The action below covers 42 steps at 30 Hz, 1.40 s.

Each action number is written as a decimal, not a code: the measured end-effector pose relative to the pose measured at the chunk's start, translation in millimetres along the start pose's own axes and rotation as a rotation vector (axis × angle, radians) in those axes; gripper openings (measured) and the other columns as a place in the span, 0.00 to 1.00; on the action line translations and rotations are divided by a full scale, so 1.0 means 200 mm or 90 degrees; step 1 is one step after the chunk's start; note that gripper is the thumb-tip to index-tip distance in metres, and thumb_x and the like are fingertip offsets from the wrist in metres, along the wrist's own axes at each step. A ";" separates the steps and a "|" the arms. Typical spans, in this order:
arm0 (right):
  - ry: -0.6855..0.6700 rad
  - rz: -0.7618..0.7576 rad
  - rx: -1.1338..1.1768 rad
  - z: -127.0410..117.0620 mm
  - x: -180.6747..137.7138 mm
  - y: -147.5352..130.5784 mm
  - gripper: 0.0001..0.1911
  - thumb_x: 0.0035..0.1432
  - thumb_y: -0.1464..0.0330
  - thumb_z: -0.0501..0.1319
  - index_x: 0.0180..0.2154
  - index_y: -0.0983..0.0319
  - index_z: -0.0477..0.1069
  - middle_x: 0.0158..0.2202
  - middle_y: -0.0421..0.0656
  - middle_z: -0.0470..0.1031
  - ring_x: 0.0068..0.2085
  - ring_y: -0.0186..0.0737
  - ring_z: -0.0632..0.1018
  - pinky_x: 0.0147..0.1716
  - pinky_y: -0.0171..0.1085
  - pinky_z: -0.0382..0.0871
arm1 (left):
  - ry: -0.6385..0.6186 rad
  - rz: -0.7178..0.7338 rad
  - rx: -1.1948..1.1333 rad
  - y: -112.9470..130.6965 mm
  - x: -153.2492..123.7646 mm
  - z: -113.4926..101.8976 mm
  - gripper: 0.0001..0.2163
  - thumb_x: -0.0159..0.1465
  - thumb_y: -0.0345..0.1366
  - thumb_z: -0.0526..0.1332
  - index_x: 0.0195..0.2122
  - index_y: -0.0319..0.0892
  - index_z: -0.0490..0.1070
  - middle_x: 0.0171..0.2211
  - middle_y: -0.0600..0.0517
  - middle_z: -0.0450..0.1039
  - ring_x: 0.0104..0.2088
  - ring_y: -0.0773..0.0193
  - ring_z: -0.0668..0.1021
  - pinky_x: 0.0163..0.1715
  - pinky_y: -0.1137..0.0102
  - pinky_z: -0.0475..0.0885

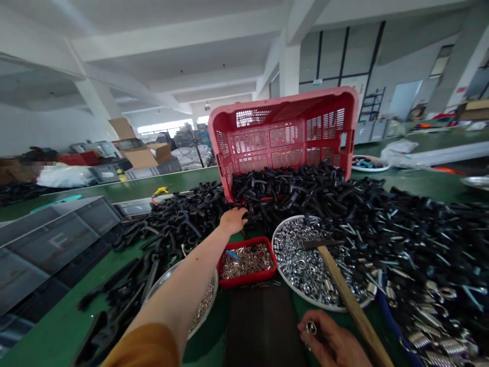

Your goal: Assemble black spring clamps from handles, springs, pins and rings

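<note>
My left hand [234, 220] reaches forward to the heap of black plastic parts [305, 191]. Its fingers are stretched out at the heap's near edge, and their tips are partly hidden among the parts. At the bottom, my right hand [334, 339] pinches a small shiny metal ring [311, 327] between thumb and fingers. Between the hands stands a red tray [248, 278] of small metal pins with a blue piece on top. A round white tray [280, 270] of metal nuts and rings lies beyond my right hand, with a wooden-handled hammer [344, 285] resting across it.
A red plastic basket [282, 102] lies tipped on its side, spilling black parts. Under my left forearm is a round pan [208, 303] of small metal pieces. A dark block [262, 326] sits front centre. Metal springs [424, 326] lie right; grey crates [57, 244] stand left.
</note>
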State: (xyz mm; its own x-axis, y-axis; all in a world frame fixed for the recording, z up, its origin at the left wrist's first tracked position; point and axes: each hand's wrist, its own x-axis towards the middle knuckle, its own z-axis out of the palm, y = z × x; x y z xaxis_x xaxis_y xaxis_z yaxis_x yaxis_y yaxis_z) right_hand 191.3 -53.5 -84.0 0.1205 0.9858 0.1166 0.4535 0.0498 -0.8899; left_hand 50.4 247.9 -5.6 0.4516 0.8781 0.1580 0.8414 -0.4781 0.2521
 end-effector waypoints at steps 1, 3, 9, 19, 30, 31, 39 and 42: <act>0.007 -0.005 0.008 0.00 0.00 -0.02 0.12 0.55 0.57 0.52 0.32 0.57 0.66 0.27 0.40 0.72 0.29 0.37 0.74 0.29 0.31 0.69 | 0.007 0.018 -0.014 -0.01 -0.05 -0.04 0.15 0.55 0.35 0.60 0.45 0.45 0.68 0.44 0.47 0.69 0.45 0.57 0.71 0.46 0.65 0.63; 0.040 -0.009 0.014 -0.02 -0.01 -0.05 0.12 0.55 0.57 0.52 0.34 0.57 0.66 0.29 0.41 0.72 0.30 0.38 0.74 0.30 0.32 0.69 | 0.027 0.046 -0.046 0.00 -0.18 -0.11 0.13 0.58 0.38 0.57 0.43 0.44 0.69 0.41 0.48 0.70 0.42 0.59 0.72 0.44 0.68 0.65; 0.157 0.009 -0.006 -0.12 -0.02 -0.13 0.14 0.53 0.58 0.55 0.40 0.57 0.67 0.38 0.46 0.72 0.36 0.43 0.74 0.34 0.39 0.70 | 0.011 -0.083 -0.829 0.16 -0.72 -0.05 0.19 0.51 0.50 0.62 0.35 0.39 0.68 0.30 0.52 0.71 0.32 0.64 0.74 0.35 0.70 0.69; 0.021 -0.053 0.057 -0.07 0.02 -0.38 0.10 0.56 0.61 0.54 0.39 0.56 0.66 0.34 0.42 0.71 0.34 0.38 0.73 0.33 0.37 0.69 | -0.476 -0.538 -1.374 0.44 -1.20 0.20 0.18 0.58 0.51 0.54 0.30 0.37 0.63 0.21 0.58 0.57 0.16 0.79 0.62 0.14 0.83 0.59; -0.113 -0.104 -0.037 -0.02 0.10 -0.38 0.09 0.56 0.63 0.54 0.37 0.60 0.67 0.35 0.41 0.72 0.37 0.37 0.72 0.39 0.38 0.66 | -0.743 -0.421 -1.465 0.36 -1.19 0.24 0.22 0.60 0.54 0.46 0.27 0.38 0.61 0.19 0.58 0.53 0.15 0.76 0.59 0.14 0.81 0.53; -0.140 -0.078 -0.014 -0.02 0.11 -0.37 0.10 0.56 0.62 0.54 0.36 0.60 0.67 0.34 0.41 0.72 0.37 0.37 0.72 0.38 0.37 0.66 | -0.751 -0.388 -1.443 0.35 -1.19 0.25 0.21 0.60 0.54 0.47 0.27 0.38 0.61 0.19 0.58 0.53 0.15 0.76 0.58 0.14 0.80 0.53; -0.185 0.054 -0.051 0.02 0.18 -0.26 0.16 0.56 0.56 0.52 0.32 0.64 0.67 0.27 0.40 0.70 0.29 0.34 0.71 0.24 0.31 0.65 | -0.821 -0.284 -1.386 0.33 -1.20 0.28 0.22 0.58 0.55 0.49 0.28 0.38 0.62 0.18 0.58 0.52 0.14 0.76 0.55 0.14 0.79 0.50; -0.107 0.008 -0.321 -0.03 0.25 -0.20 0.17 0.59 0.59 0.48 0.35 0.63 0.69 0.30 0.42 0.73 0.30 0.34 0.73 0.26 0.32 0.66 | -0.767 -0.362 -1.542 0.32 -1.19 0.29 0.20 0.58 0.53 0.52 0.31 0.37 0.63 0.19 0.58 0.53 0.16 0.77 0.58 0.14 0.82 0.51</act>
State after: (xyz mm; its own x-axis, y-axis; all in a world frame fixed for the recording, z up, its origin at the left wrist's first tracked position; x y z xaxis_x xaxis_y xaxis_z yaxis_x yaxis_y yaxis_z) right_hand 184.3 -7.2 -40.7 0.0051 1.0000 -0.0017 0.8266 -0.0052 -0.5628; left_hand 14.3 9.5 -81.5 0.9565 0.1778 -0.2312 -0.1511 0.9801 0.1287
